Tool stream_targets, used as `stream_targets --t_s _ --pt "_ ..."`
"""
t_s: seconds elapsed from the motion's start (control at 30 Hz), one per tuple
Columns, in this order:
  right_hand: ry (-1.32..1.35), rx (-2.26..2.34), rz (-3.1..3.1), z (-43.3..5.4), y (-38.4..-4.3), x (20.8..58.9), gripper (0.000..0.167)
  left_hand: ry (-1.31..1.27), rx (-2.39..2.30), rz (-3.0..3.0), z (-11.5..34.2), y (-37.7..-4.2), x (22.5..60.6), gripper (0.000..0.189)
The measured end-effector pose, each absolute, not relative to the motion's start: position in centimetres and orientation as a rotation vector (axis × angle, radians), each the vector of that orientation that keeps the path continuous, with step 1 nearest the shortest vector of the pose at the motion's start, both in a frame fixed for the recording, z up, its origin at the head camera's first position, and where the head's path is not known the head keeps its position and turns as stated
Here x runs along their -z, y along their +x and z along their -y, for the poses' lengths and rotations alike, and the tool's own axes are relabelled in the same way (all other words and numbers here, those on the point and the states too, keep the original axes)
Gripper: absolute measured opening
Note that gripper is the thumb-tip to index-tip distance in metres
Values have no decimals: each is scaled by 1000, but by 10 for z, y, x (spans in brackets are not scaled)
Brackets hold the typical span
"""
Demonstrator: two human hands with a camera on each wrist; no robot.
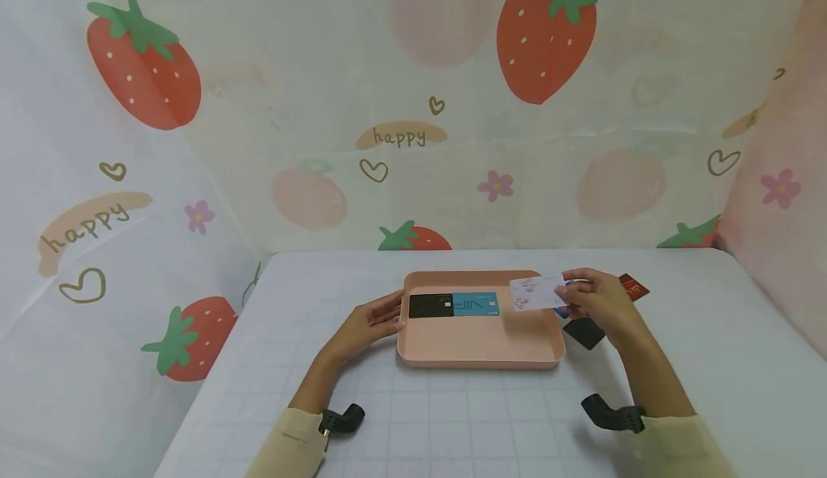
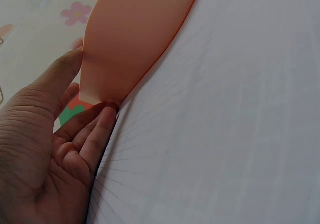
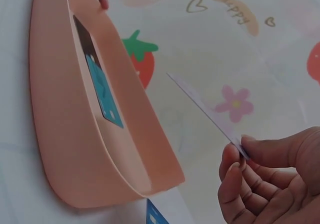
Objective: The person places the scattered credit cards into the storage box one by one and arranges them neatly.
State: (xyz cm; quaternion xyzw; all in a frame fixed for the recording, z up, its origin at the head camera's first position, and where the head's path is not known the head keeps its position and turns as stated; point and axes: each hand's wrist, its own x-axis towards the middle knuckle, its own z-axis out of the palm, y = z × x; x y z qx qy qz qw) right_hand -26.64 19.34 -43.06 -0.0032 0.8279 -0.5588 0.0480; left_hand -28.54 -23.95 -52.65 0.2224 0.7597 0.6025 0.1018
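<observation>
A pink tray (image 1: 478, 349) lies on the table with a black card (image 1: 429, 306) and a blue VIP card (image 1: 474, 304) side by side inside it. My left hand (image 1: 371, 326) is at the tray's left end, its fingers touching the outer wall, as the left wrist view (image 2: 65, 134) also shows. Between thumb and fingers my right hand (image 1: 597, 298) pinches a white patterned card (image 1: 535, 293), raised over the tray's right end. In the right wrist view that white card (image 3: 205, 111) appears nearly edge-on, apart from the tray.
Right of the tray, a dark card (image 1: 584, 334) and a red card (image 1: 634, 287) lie on the table. A darker blue card (image 3: 156, 215) shows just past the tray's right end, partly hidden by my right hand in the head view. A strawberry-print cloth (image 1: 555, 133) hangs behind.
</observation>
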Motion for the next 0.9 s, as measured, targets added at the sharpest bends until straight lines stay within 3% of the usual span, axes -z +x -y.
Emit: stream_targets --t_s 0.9 --pt "65 1681 -2567 -163 -284 441 41 665 -1784 -2239 240 -285 527 67"
